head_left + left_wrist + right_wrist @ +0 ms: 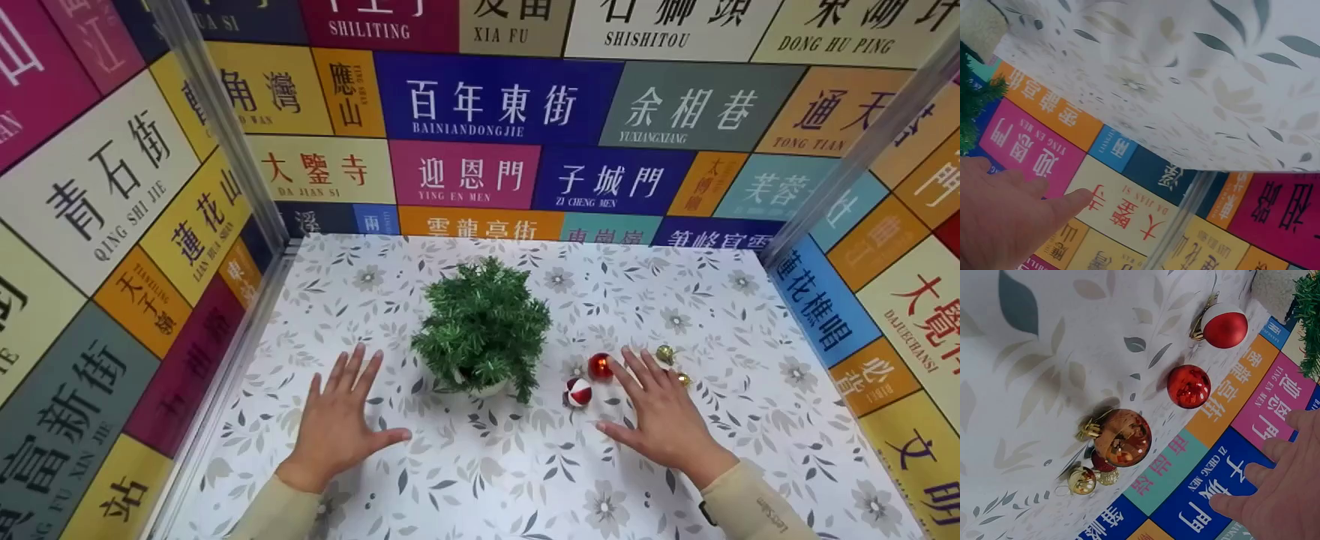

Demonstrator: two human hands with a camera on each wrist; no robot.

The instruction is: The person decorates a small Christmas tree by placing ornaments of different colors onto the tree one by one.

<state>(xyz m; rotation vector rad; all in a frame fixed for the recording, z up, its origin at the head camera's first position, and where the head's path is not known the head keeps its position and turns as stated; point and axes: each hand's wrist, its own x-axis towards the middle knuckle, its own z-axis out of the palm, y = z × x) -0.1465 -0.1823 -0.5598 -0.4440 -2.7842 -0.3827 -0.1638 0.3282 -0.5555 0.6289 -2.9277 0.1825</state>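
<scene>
A small green artificial pine tree [484,326] stands upright in a pale pot [491,388] between the two hands. To its left my left hand [337,420] is held above the table, fingers spread and holding nothing. My right hand [660,412] hovers on the other side with its fingers spread, over several Christmas baubles. A shiny red bauble [600,367] and a red-and-white bauble [577,391] lie left of its fingers. Beyond the fingertips is a small gold bauble [665,354]. A copper bauble [1124,437] shows in the right wrist view, but the hand hides it in the head view.
The table is covered with a white leaf-and-flower cloth [480,480]. Panels with coloured street-name signs [495,97] rise at the back and on both sides. A clear upright corner strip [232,135] stands at the back left.
</scene>
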